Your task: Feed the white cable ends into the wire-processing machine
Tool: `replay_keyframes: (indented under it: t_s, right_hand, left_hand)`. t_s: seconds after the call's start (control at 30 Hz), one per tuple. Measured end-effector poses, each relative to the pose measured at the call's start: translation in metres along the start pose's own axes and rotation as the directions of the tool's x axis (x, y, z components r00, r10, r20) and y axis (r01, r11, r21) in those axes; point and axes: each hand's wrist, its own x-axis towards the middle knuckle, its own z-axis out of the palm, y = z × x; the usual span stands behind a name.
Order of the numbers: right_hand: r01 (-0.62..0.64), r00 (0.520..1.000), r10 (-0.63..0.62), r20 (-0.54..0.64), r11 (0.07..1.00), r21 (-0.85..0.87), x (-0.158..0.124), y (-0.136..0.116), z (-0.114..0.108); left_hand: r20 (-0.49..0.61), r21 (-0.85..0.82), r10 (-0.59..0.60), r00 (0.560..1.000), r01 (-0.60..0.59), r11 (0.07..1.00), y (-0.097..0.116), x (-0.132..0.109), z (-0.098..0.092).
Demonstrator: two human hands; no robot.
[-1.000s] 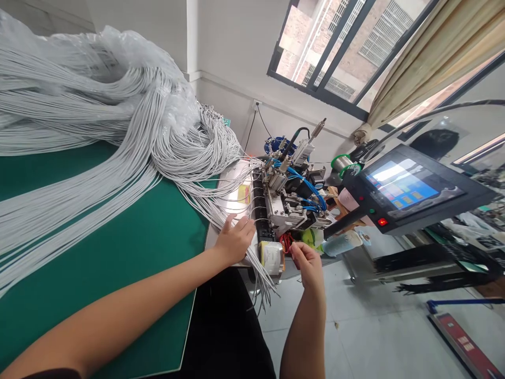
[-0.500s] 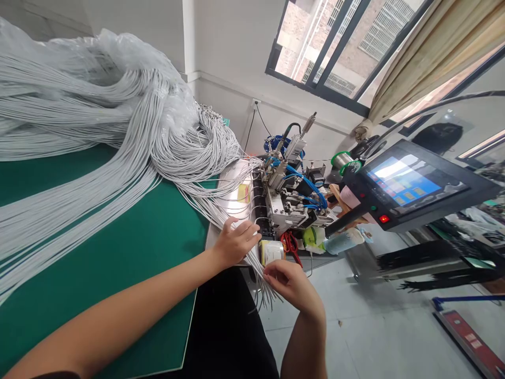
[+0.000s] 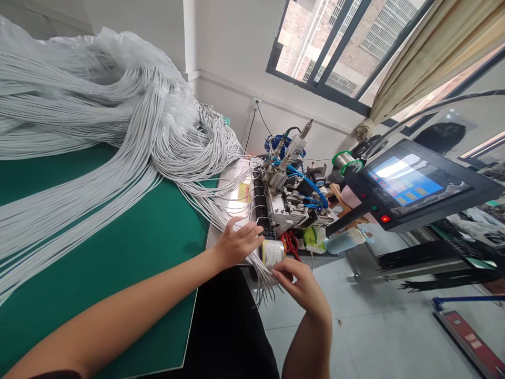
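Note:
My left hand [image 3: 240,243] lies over a bundle of thin light grey cables [image 3: 215,212], its thumb apart and its fingers stretched toward the machine's front edge. Whatever may be under those fingers is hidden. Just beyond the loose cable ends [image 3: 265,284], my right hand [image 3: 298,281] is closed in a pinch at the tip of one cable. The bundle runs down past a roll with a white label [image 3: 273,253]. To the right of my left hand stands a bench machine [image 3: 290,184] with blue air hoses and a black strip along its front, over which single cables lie.
A large heap of cables under clear plastic [image 3: 130,58] covers the back of the green table [image 3: 158,247]. Red-handled scissors [image 3: 290,243] lie beside the roll. A control screen [image 3: 410,176] stands at right, near a wire spool [image 3: 346,160].
My right hand has moved slightly right, pinching a cable end away from the bundle. My left hand has shifted a little right, its fingers straighter. The machine's upper part has tilted or shifted slightly.

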Motion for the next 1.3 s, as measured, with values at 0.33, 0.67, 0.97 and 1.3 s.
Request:
replay_keyframes:
  t_s: [0.33, 0.67, 0.97, 1.3]
  right_hand:
    - [-0.055, 0.998, 0.053, 0.043, 0.998, 0.039, -0.007, 0.005, -0.01]
    - [-0.045, 0.997, 0.042, 0.058, 0.998, 0.048, -0.01, 0.007, -0.01]
    - [-0.134, 0.854, 0.333, -0.399, 0.883, 0.451, 0.005, 0.041, -0.001]
    - [0.092, 0.796, 0.432, -0.424, 0.606, 0.79, 0.023, 0.056, 0.01]
  left_hand:
    - [-0.026, -0.007, 0.046, 0.999, -0.046, 0.999, -0.001, 0.0, 0.0]
    - [0.011, 0.02, 0.036, 0.999, -0.036, 0.999, 0.001, -0.001, -0.002]
    - [-0.001, 0.064, 0.064, 0.998, -0.063, 0.996, 0.003, -0.002, -0.003]
    - [-0.048, -0.021, 0.116, 0.992, -0.117, 0.993, -0.002, 0.0, -0.003]
